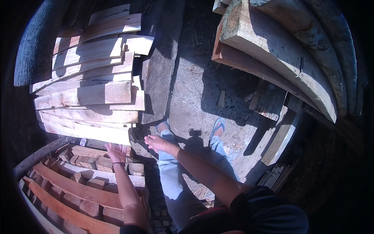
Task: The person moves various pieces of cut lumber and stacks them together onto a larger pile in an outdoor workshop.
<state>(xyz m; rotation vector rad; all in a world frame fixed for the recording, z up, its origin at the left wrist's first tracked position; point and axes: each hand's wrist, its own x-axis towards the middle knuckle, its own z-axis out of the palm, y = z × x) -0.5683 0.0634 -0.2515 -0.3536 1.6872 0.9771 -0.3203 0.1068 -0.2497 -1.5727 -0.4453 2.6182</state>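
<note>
Sunlit floor (185, 103) beside board stack (89, 93); left hand (116, 154) by near edge, fingers apart; right hand (159, 143) near right corner, fingers' closure unclear

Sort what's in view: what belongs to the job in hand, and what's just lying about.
Likely in the job:
- left hand, fingers spread
- right hand
- pale boards, near both hands
- perhaps slatted stack, lower left

Apparently lying about:
- thick beam, upper right
- log, upper left
- wood scrap
</note>
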